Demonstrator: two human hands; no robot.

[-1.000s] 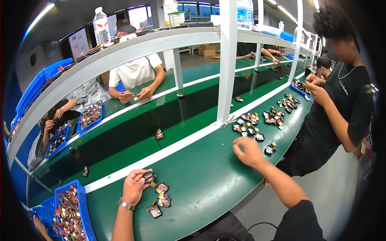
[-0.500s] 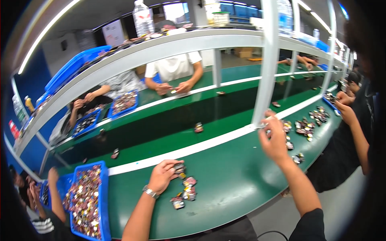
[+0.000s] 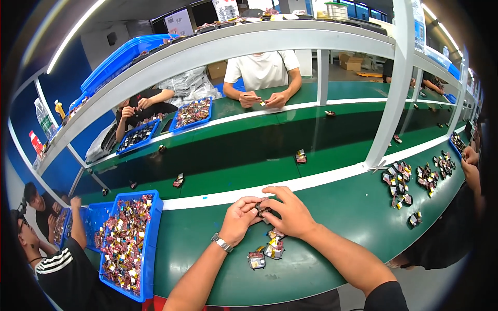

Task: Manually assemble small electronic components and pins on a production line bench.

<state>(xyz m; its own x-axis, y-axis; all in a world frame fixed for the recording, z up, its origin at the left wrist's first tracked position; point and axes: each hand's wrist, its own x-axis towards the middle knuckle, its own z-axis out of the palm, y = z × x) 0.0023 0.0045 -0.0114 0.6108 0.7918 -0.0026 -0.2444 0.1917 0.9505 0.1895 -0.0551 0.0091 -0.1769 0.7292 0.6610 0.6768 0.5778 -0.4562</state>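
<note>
My left hand (image 3: 238, 222), with a metal-banded watch on its wrist, is closed on a small dark electronic module (image 3: 263, 211) just above the green workbench. My right hand (image 3: 291, 213) meets it from the right, thumb and fingertips pinched on the same module. The fingers cover most of that part. Right below them, several loose modules lie on the bench, among them a black-edged, silver-faced one (image 3: 256, 259) and another with yellow and silver patches (image 3: 275, 250).
A blue tray (image 3: 150, 249) heaped with modules stands left. Clusters of modules (image 3: 398, 185) lie at the right. A belt (image 3: 244, 169) carrying scattered modules runs beyond the white rail. A grey post (image 3: 392, 98) and shelf rise ahead. Co-workers sit opposite and at both sides.
My right hand has come left from beside the post to join my left hand at the module, which stays in my left hand. The whole view has shifted, moving the scene rightward.
</note>
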